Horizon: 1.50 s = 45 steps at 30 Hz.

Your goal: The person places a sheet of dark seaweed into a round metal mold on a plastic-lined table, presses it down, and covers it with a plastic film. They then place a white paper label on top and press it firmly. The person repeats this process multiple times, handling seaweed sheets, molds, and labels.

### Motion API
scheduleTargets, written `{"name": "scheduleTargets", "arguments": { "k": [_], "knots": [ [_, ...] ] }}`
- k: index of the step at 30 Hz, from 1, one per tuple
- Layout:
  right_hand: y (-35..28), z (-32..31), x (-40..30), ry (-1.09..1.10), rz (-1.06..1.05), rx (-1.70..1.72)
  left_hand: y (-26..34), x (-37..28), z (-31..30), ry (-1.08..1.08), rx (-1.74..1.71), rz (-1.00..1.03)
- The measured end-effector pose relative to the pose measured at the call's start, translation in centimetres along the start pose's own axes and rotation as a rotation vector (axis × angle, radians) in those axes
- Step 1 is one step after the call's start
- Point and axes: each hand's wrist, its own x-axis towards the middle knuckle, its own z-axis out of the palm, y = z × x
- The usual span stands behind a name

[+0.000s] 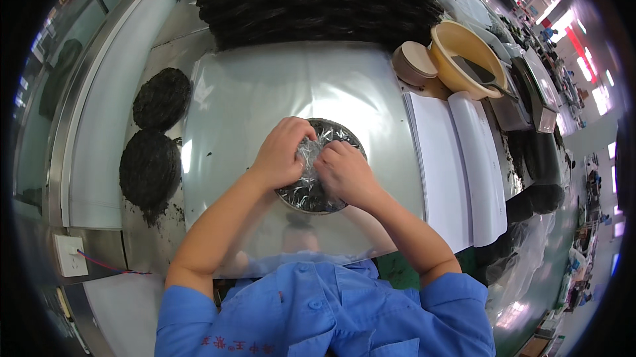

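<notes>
A round, dark cake that looks like dried seaweed [313, 202] lies in front of me, covered in crinkled clear plastic film [309, 150]. My left hand [281, 152] is curled at the film's left side, thumb and fingers pinching the gathered plastic. From the right, my right hand [348, 172] has its fingers bunched on the same film, near the cake's middle. Parts of the film are hidden behind the fingers. Beneath the cake is a stack of clear plastic sheets [238, 103], which reflects light.
Two dark round cakes, one above the other [161, 98], lie at the left. A large dark pile [318, 4] spans the back. At the right are round beige blocks [415, 61], a yellow basin [442, 46] holding a dark trowel [474, 69], and white paper sheets [439, 158].
</notes>
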Motion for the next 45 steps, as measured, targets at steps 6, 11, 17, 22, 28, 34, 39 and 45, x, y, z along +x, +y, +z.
{"name": "scheduleTargets", "arguments": {
  "k": [6,11,17,22,28,34,39,45],
  "knots": [
    [0.6,2.2,0.2,-0.008,0.068,-0.189,2.7,-2.4,1.3,-0.05,0.331,0.122],
    [3.2,-4.7,-1.9,0.171,0.318,0.801,3.1,-2.5,2.4,0.011,0.354,0.04],
    [2.8,-1.5,-4.5,0.26,0.169,0.102,3.0,-1.7,3.3,-0.178,0.295,-0.07],
    [2.9,-3.3,-6.1,0.235,0.25,0.108,4.3,-1.6,2.1,-0.209,0.212,-0.109],
    [13.4,-10.8,-24.5,0.538,0.848,-0.468,4.0,-1.8,3.4,-0.181,0.319,-0.076],
    [16.9,-14.0,-40.1,0.528,1.402,-0.586,4.7,-1.4,3.3,-0.167,0.32,-0.071],
    [15.4,-13.8,-37.9,0.579,1.305,-0.383,4.9,-1.7,3.6,-0.183,0.371,-0.081],
    [15.3,-13.6,-39.4,0.586,0.944,0.122,4.9,-1.8,3.7,-0.176,0.359,-0.079]
  ]
}}
